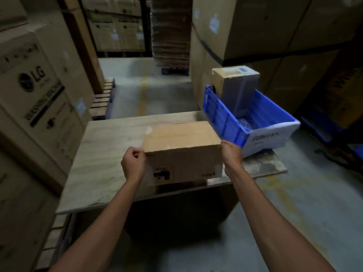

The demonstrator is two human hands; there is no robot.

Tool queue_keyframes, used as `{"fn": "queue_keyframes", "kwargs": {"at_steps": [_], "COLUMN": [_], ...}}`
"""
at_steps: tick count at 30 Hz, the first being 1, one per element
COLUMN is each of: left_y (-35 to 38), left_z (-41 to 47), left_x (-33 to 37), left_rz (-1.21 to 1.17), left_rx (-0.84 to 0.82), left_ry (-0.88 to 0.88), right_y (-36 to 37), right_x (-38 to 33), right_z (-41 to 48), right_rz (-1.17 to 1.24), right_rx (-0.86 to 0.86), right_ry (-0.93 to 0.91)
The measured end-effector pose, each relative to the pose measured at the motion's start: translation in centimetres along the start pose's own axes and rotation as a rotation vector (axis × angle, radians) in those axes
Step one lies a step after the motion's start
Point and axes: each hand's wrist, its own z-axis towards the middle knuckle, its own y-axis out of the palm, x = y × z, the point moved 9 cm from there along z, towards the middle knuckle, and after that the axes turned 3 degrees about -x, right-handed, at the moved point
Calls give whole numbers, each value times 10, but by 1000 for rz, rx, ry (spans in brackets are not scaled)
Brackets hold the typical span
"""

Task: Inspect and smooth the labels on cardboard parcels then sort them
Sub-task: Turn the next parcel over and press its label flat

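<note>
A brown cardboard parcel [181, 152] sits near the front edge of a wooden table [102, 160]. Its near face carries a black printed mark at the lower left and small print at the lower right. My left hand [133, 163] grips the parcel's left near corner with curled fingers. My right hand [231, 154] holds the right side, its fingers hidden behind the box. A second parcel [235, 87], partly wrapped in plastic film with a label on top, stands upright in a blue plastic crate [225, 122] at the table's right.
Tall stacks of large cardboard cartons [39, 85] rise at my left and at the back right [265, 26]. A wooden pallet [102, 99] lies behind the table. The concrete floor [143, 85] with a yellow line runs back to more pallets of boxes.
</note>
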Motion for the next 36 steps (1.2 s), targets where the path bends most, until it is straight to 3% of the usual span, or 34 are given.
{"fn": "queue_keyframes", "kwargs": {"at_steps": [5,11,19,31,36], "left_y": [28,53,87,44,26], "left_z": [-17,-28,-32,69,107], "left_x": [-63,-58,-68,-85,-92], "left_rz": [130,166,644,473,413], "left_rx": [-140,-144,-361,-248,-221], "left_ry": [-142,-162,-55,-28,-11], "right_y": [23,27,45,144,183], "right_x": [49,65,42,24,8], "right_z": [10,30,49,89,92], "right_rz": [22,-27,-158,-161,-358], "right_rx": [-162,-358,-544,-500,-413], "right_ry": [112,106,-64,-79,-202]}}
